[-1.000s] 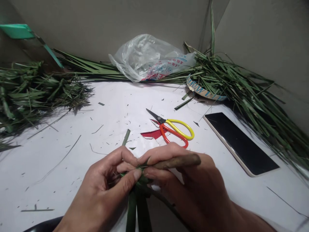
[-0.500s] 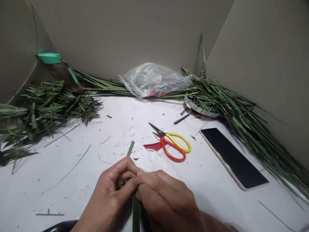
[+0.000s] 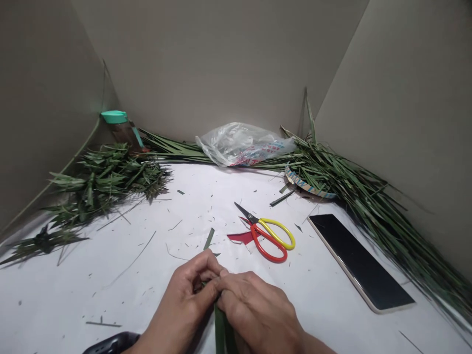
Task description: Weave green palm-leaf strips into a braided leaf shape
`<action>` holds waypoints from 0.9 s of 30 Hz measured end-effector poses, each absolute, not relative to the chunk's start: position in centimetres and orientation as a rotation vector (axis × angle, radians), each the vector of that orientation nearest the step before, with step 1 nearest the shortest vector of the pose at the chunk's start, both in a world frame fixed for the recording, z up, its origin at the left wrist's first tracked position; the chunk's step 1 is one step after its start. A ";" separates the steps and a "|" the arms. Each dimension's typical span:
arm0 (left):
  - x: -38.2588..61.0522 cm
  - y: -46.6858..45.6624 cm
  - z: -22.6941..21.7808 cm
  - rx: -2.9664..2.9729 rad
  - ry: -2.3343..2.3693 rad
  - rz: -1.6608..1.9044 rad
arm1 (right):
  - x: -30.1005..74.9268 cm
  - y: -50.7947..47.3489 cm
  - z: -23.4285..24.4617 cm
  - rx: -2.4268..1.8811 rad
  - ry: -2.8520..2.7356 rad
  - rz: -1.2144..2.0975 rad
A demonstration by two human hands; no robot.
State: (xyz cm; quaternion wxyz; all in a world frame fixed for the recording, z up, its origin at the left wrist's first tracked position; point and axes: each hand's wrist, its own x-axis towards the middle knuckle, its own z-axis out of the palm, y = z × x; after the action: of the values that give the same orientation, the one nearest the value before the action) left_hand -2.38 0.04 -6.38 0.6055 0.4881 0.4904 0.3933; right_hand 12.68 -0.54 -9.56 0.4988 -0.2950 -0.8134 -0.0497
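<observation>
Both hands meet at the front middle, pinched together on green leaf strips (image 3: 220,329) whose long ends hang down toward me. My left hand (image 3: 190,290) has its thumb and bent fingers closed on the strips. Pressed against its fingertips, my right hand (image 3: 254,305) grips them too, fingers folded. The spot where the strips cross or fold is hidden by my fingers. A short leaf piece (image 3: 209,238) lies just beyond the left hand. Farther off rest scissors (image 3: 265,235) with one red and one yellow handle, their blades over a red scrap (image 3: 239,238).
A black-screened phone (image 3: 361,260) lies at right beside a long leaf bundle (image 3: 368,196). Behind are a clear plastic bag (image 3: 239,142) and a striped curved rim (image 3: 309,186). Woven leaf pieces (image 3: 96,187) and a green-lidded bottle (image 3: 123,130) are at left. A dark object (image 3: 110,343) sits near my left wrist.
The view has tilted up and shifted left, so everything appears lower and the left-side things sit farther right. My hands keep nearly the same grip on the leaf strips.
</observation>
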 end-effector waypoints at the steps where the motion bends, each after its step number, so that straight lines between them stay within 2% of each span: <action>1: -2.3 0.1 -6.3 1.135 1.119 0.911 | 12.7 -0.5 -9.6 -0.717 -1.914 -0.115; 7: -1.9 0.4 -5.9 1.125 0.992 0.947 | 14.0 0.1 -7.9 -0.695 -2.130 0.019; 13: -2.1 0.9 -5.7 1.110 1.053 0.976 | 14.7 0.3 -5.5 -0.691 -2.074 -0.126; 15: -2.3 1.2 -5.7 1.081 1.089 0.978 | 15.3 0.2 -4.6 -0.724 -2.037 -0.071; 18: -2.5 1.4 -5.7 1.027 1.110 0.970 | 16.7 0.4 -3.7 -1.028 -1.794 0.109; 20: -2.6 1.5 -5.8 0.989 1.101 0.961 | 17.4 0.9 -3.6 -1.318 -1.833 0.112; 27: -2.3 1.8 -5.6 0.898 1.065 0.955 | 17.2 2.6 -6.3 -1.513 -2.123 0.023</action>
State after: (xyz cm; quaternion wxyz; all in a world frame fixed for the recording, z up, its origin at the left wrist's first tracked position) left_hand -2.28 1.80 -5.60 0.6642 0.3973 0.4714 0.4228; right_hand 17.22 2.63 -6.35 0.2641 -0.5596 -0.7855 0.0084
